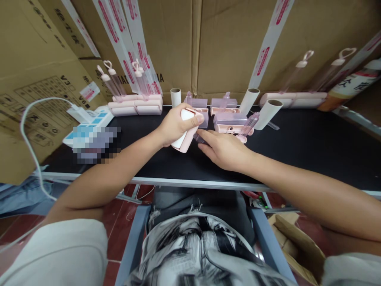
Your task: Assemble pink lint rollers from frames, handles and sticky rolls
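My left hand (175, 126) is wrapped round a lint roller (187, 137), a white sheet roll in a pale pink case, held tilted above the black table. My right hand (224, 149) is just right of it, its thumb and forefinger closed on a clear purple handle (200, 138), mostly hidden by the fingers. I cannot tell whether this handle is joined to the roller. Behind my hands lie pink roller cases with clear purple covers (230, 119). A white paper roll (175, 97) stands behind my left hand, and another white roll (268, 114) leans at the right.
Assembled pink lint rollers (135, 107) with loop-topped handles stand at the back left; more rollers (293, 100) stand at the back right. A white power strip (89, 125) with a cable is at the left. A labelled bottle (351, 87) leans at the right. Cardboard (226, 47) walls the back.
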Tool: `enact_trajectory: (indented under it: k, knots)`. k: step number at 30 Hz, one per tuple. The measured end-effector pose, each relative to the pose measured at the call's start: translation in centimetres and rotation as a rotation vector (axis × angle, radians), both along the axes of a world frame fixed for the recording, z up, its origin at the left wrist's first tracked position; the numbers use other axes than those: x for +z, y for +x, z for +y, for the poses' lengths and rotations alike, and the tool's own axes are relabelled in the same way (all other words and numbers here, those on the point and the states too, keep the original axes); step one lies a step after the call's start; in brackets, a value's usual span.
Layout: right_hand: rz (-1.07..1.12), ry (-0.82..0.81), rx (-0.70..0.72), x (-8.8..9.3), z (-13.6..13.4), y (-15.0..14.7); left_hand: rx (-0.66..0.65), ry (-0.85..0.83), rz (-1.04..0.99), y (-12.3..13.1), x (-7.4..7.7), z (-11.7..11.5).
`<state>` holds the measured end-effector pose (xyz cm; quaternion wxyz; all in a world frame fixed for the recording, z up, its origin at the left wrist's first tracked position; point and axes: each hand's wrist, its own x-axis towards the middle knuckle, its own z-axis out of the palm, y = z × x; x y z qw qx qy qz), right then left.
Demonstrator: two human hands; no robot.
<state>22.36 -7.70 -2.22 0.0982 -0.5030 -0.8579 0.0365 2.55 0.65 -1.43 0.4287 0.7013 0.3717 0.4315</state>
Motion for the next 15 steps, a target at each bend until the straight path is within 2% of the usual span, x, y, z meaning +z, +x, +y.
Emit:
enact_trajectory:
  k: [4, 12, 15]
  knots:
    - [0.033, -0.006, 0.017, -0.2, 0.3, -0.1, 0.020, 0.050, 0.047, 0.0, 0.0, 0.0]
    - [0.140, 0.009, 0.076, -0.7, 1.1, 0.2, 0.001, -0.001, 0.054, -0.2, 0.1, 0.3]
    - [0.164, 0.007, 0.048, -0.6, 1.3, 0.4, 0.009, -0.010, 0.054, -0.2, 0.1, 0.2]
